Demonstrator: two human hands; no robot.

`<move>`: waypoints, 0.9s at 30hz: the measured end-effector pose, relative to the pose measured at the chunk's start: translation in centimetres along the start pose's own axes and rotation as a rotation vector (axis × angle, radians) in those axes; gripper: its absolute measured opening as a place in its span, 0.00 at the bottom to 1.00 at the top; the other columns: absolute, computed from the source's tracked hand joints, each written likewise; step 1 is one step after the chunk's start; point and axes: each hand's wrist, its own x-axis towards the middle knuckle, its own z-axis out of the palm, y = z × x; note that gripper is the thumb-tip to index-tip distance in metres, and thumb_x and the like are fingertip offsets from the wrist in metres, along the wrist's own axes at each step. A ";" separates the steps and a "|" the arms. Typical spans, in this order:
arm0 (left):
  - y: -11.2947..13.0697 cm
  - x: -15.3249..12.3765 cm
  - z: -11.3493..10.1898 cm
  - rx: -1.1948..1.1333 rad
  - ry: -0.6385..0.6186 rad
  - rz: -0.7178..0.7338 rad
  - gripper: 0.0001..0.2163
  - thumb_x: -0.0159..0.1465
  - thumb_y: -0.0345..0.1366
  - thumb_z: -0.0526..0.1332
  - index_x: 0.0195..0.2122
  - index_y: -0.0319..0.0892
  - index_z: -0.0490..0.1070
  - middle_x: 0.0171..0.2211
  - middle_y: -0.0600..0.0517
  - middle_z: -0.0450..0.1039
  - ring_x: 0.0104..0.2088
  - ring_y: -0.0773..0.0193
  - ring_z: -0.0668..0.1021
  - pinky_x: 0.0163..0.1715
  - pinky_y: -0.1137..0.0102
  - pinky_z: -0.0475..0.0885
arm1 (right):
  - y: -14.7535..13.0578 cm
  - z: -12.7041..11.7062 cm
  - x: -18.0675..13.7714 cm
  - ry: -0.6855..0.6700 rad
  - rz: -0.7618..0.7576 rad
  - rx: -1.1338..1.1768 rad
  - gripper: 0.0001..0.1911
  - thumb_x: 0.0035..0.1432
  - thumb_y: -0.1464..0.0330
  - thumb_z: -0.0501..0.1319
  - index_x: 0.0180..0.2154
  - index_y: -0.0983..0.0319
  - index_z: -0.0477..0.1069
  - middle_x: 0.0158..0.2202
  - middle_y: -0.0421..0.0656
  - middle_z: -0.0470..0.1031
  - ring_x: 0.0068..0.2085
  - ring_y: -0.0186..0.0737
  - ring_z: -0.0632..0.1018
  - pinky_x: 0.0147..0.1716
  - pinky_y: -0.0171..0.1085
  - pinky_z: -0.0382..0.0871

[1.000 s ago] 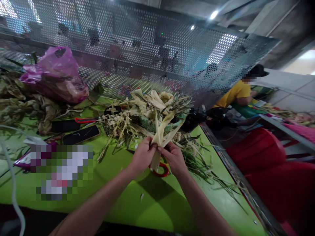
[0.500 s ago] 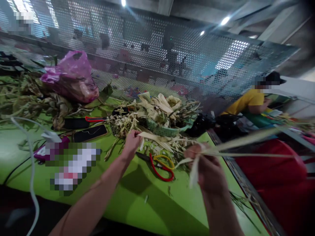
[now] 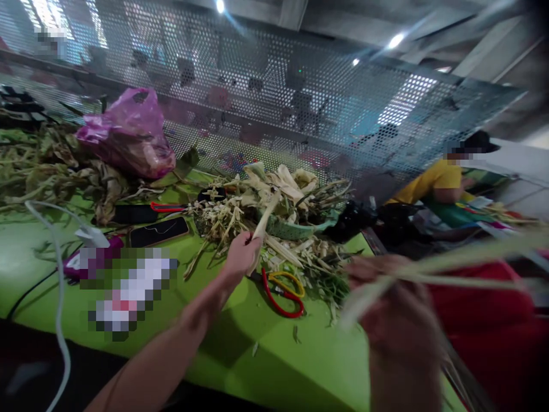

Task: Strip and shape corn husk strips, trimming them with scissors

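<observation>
Behind the pink bag (image 3: 135, 137) stands a perforated screen (image 3: 261, 97); well right of the bag, probably a red chair (image 3: 484, 326).

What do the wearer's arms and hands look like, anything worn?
Both bare: no glove on the left hand or the right hand, and no sleeve in view on the left forearm or the right forearm. No watch, band or cable shows on the left wrist. The right hand is blurred, so small items like a ring can't be ruled out.
</observation>
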 end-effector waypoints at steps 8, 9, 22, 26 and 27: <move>0.7 -1.9 1.8 -0.185 -0.220 -0.023 0.09 0.51 0.36 0.63 0.33 0.39 0.73 0.29 0.51 0.74 0.30 0.65 0.73 0.33 0.71 0.67 | 5.6 8.2 -0.1 -0.199 0.363 0.236 0.11 0.46 0.65 0.68 0.35 0.59 0.76 0.33 0.42 0.79 0.35 0.41 0.78 0.41 0.42 0.71; 0.9 -2.1 1.9 -0.186 -0.216 -0.016 0.09 0.50 0.35 0.63 0.32 0.39 0.73 0.28 0.52 0.74 0.29 0.65 0.73 0.33 0.71 0.68 | 6.1 8.2 -0.1 -0.190 0.361 0.223 0.11 0.47 0.65 0.68 0.35 0.60 0.76 0.33 0.41 0.79 0.35 0.41 0.77 0.42 0.42 0.71; 1.1 -2.6 1.7 -0.139 -0.261 -0.054 0.08 0.55 0.39 0.63 0.29 0.39 0.73 0.24 0.54 0.70 0.25 0.69 0.70 0.29 0.73 0.66 | 8.1 6.6 0.6 -0.109 0.306 0.103 0.19 0.44 0.62 0.70 0.38 0.61 0.70 0.35 0.43 0.78 0.36 0.42 0.77 0.40 0.42 0.71; 0.5 -2.2 1.8 -0.163 -0.314 0.007 0.09 0.55 0.40 0.63 0.30 0.38 0.73 0.28 0.52 0.72 0.29 0.68 0.71 0.33 0.73 0.67 | 8.0 6.4 0.7 -0.126 0.318 0.149 0.21 0.43 0.62 0.71 0.39 0.60 0.71 0.36 0.43 0.79 0.38 0.43 0.78 0.41 0.42 0.71; 0.4 -2.1 1.9 -0.165 -0.324 0.021 0.09 0.55 0.40 0.63 0.31 0.38 0.73 0.29 0.51 0.72 0.30 0.67 0.71 0.34 0.72 0.67 | 7.9 6.4 0.7 -0.154 0.326 0.152 0.20 0.43 0.62 0.70 0.39 0.61 0.72 0.36 0.43 0.79 0.38 0.44 0.78 0.41 0.42 0.71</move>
